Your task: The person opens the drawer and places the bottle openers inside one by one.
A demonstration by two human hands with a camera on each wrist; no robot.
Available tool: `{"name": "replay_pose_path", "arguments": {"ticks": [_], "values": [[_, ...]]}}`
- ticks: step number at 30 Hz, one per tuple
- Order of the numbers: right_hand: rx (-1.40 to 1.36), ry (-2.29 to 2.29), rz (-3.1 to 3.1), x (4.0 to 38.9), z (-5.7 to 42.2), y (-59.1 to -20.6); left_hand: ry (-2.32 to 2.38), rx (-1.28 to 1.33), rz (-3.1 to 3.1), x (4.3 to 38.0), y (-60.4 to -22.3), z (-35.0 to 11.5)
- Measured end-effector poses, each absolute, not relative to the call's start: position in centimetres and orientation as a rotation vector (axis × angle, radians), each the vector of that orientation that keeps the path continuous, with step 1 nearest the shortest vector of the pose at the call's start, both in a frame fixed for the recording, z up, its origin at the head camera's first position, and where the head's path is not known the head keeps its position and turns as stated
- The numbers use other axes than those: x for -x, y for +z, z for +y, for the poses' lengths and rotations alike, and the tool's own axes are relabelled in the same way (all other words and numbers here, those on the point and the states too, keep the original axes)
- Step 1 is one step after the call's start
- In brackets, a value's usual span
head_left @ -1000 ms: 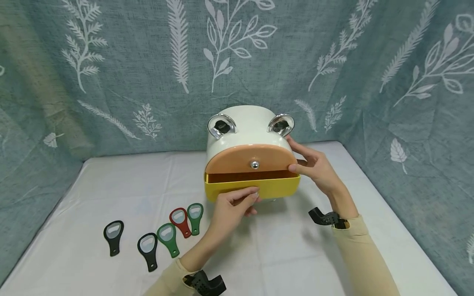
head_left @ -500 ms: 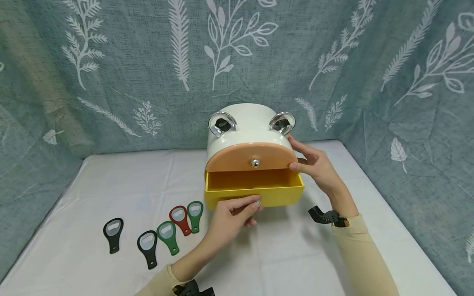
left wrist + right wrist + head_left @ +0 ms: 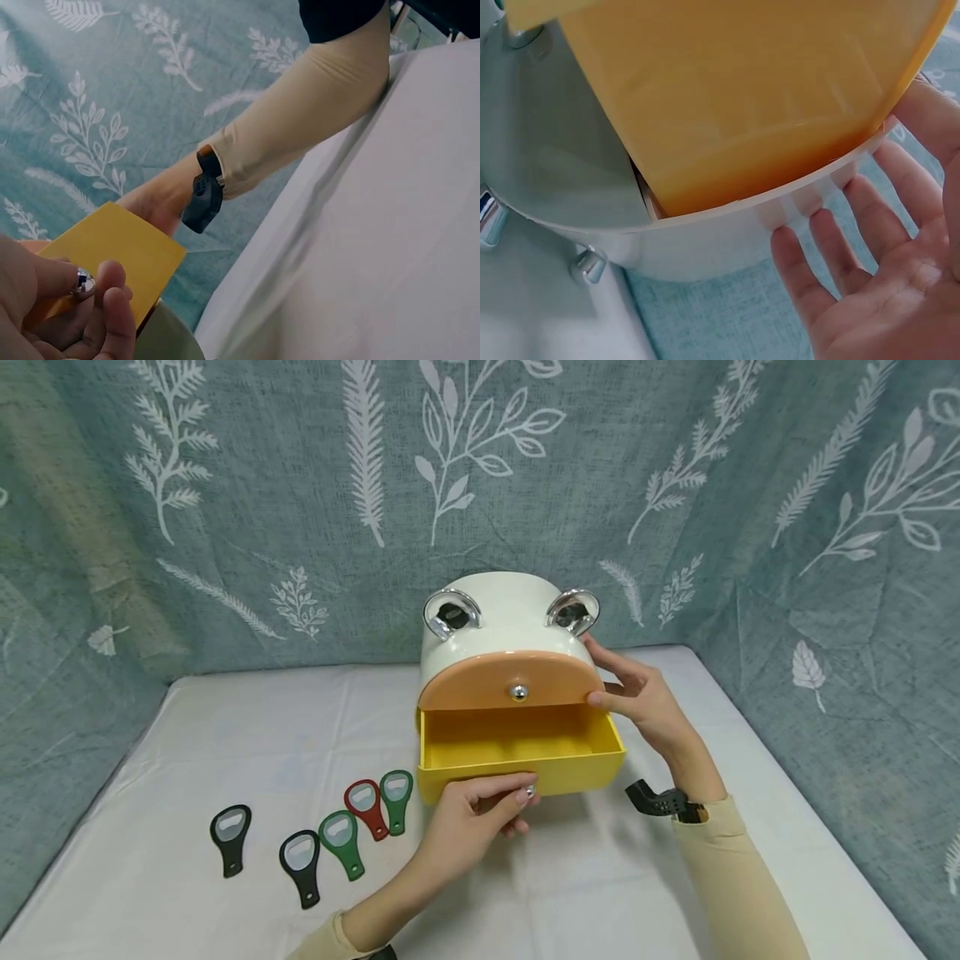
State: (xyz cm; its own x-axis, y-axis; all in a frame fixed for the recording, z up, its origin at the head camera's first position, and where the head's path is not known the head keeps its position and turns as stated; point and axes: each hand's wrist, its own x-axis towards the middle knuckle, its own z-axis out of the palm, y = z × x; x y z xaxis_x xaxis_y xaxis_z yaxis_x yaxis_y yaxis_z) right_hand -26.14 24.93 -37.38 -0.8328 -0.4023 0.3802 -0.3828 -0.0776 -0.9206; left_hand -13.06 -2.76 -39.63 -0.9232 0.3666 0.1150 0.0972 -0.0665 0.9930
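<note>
My left grip (image 3: pixel 467 820) is pinching the silver knob (image 3: pixel 530 791); beyond it, the yellow drawer (image 3: pixel 579 775) is sliding further out, likely easing access. My right grip (image 3: pixel 641 699) is resting, spread, against the white frog-faced box (image 3: pixel 510 618).

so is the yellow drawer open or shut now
Open: in the head view, the yellow drawer sticks out from under the orange panel with its inside showing, and the left hand pinches its silver knob.
</note>
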Motion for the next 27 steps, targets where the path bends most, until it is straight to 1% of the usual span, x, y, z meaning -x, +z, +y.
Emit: {"name": "replay_pose_path", "arguments": {"ticks": [6, 10, 17, 27], "values": [[0.881, -2.102, 2.129, 26.0, 24.9, -37.4, 2.005, -0.565, 2.007, 12.6, -39.5, -3.9], [0.873, -2.116, 2.125, 26.0, 24.8, -37.4, 1.871, -0.619, 2.035, 11.9, -38.9, -6.2], [0.867, -2.12, 2.122, 26.1, 24.8, -37.4, 1.566, -0.669, 2.259, 10.6, -38.7, -12.5], [0.881, -2.126, 2.121, 26.2, 24.8, -37.4, 1.558, -0.442, 2.484, 10.0, -39.0, -21.8]]}}
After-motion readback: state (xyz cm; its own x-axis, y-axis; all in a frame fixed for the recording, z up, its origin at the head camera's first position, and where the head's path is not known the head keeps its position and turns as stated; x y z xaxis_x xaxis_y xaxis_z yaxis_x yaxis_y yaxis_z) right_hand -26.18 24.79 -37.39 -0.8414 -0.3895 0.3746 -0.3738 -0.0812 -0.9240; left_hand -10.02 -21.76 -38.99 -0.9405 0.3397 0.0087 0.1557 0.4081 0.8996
